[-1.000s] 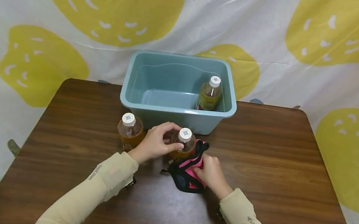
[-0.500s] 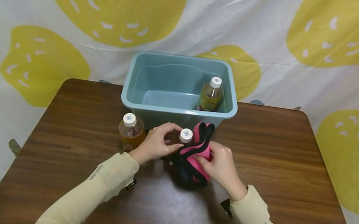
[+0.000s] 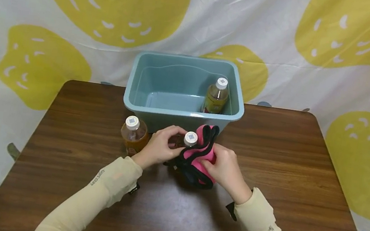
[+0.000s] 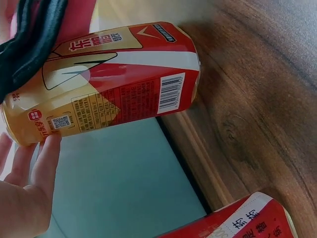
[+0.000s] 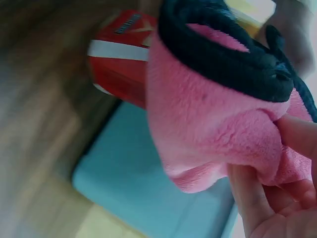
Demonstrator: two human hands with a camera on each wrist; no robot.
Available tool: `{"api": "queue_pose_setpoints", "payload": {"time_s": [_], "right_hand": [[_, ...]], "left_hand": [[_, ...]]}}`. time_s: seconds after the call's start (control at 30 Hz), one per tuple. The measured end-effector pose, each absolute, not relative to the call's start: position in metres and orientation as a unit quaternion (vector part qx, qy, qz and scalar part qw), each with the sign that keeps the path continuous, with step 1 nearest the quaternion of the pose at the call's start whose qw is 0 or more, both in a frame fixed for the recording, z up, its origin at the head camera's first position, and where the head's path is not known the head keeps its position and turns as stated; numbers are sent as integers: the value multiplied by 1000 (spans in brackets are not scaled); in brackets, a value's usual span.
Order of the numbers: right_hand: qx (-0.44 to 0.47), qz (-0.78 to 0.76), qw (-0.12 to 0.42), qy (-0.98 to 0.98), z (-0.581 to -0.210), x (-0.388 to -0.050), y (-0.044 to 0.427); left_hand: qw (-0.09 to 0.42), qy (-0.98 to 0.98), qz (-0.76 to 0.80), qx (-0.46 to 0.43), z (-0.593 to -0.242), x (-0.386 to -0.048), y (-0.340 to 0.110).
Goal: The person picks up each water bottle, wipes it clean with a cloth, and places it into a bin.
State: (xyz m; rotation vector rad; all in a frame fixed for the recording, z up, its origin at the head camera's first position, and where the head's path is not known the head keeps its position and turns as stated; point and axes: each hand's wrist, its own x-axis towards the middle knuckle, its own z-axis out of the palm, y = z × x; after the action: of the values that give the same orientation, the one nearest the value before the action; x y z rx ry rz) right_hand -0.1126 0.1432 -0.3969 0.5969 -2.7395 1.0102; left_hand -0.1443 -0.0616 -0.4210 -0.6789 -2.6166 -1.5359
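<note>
My left hand point(image 3: 161, 145) holds an upright drink bottle point(image 3: 191, 138) with a white cap, its fingers at the back and thumb toward the front. In the left wrist view this bottle's red and gold label point(image 4: 126, 89) shows. My right hand point(image 3: 228, 169) pinches a bunched pink cloth point(image 5: 213, 119) with black edging and presses it against the bottle's right side. The cloth covers much of the bottle in the head view. A second white-capped bottle point(image 3: 134, 140) with amber liquid stands left of my left hand.
Just behind the hands stands a light blue plastic bin point(image 3: 171, 112). Inside its right end is another capped bottle point(image 3: 216, 98). All rests on a brown wooden table point(image 3: 288, 165), with a lemon-print cloth point(image 3: 115, 3) hanging behind.
My right hand has moved up and slightly right with the cloth, lifting its folds higher along the bottle's right side. My left hand and the bottles have stayed put.
</note>
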Motion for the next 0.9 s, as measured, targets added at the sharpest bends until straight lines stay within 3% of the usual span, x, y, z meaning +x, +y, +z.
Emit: {"api": "queue_pose_setpoints", "payload": {"time_s": [0.27,0.57,0.9], "right_hand": [[183,334,92,-920,-427,-110,147],[158,317,34,-935,-476,-110,151],[164,342,47,-924,-474,-112,151]], "left_hand": [[31,-846,-482,-225,-420,-144,-60],[22,-847,-480,-229,-421,-143,-59],[17,-847,-481,-225,-422,-144,-61]]}}
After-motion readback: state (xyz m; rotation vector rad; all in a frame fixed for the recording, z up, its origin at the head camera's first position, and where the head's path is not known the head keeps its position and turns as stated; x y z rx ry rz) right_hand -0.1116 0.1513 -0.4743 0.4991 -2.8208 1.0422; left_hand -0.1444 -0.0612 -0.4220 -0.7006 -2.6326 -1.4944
